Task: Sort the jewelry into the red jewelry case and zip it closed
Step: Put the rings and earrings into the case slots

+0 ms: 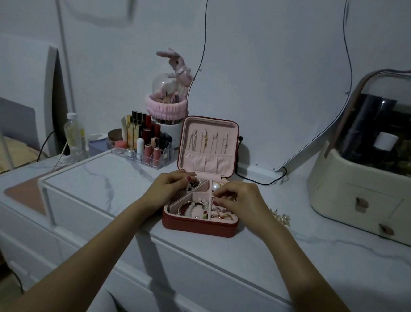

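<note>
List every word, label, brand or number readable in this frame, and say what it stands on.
No text can be read.
Plastic bottle: its label is too blurred to read.
Lipsticks and tubes in the clear organizer: any print is too small.
Black bottle's white label in the cream cosmetic box: blank or blurred.
Red jewelry case: no marking shows.

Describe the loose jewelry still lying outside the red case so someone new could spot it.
Start at the open red jewelry case on the marble dresser top. Just right of it, beyond the right hand, lies a small pile of pearly pieces. It is the only jewelry resting on bare marble.
</note>
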